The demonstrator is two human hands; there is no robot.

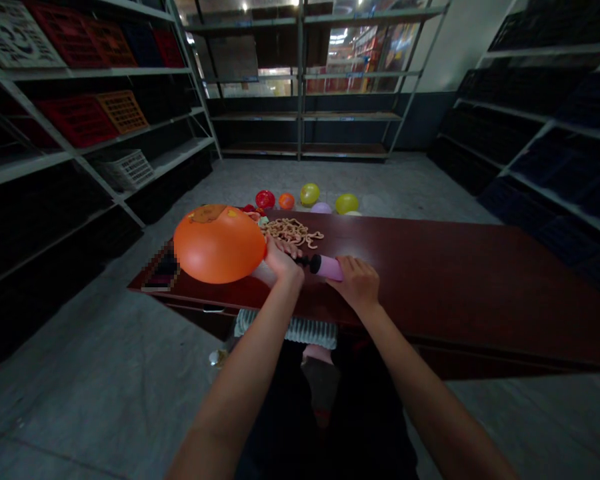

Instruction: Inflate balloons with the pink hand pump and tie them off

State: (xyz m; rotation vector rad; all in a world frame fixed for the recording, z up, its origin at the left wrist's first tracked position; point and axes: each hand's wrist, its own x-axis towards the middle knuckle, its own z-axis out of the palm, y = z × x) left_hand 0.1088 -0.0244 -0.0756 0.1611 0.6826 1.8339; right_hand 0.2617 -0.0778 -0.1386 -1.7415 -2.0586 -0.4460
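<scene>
A large inflated orange balloon (220,247) with a brown printed figure floats above the left part of the desk. My left hand (281,259) is closed around its neck, where it meets the black nozzle end of a hand pump; the exact join is hidden by my fingers. The pink barrel of the balloon pump (330,267) lies level, with my right hand (359,283) wrapped round it. Just beyond my left hand, a heap of beige uninflated balloons (293,231) rests on the desk, with some red and pale pieces (253,212) beside it.
The dark red desk (455,267) stretches to the right. A blurred dark object (161,268) lies at its left end. Several inflated balloons (309,194) sit on the floor behind it. Metal shelves with crates (125,167) stand left, more racks at the back and right.
</scene>
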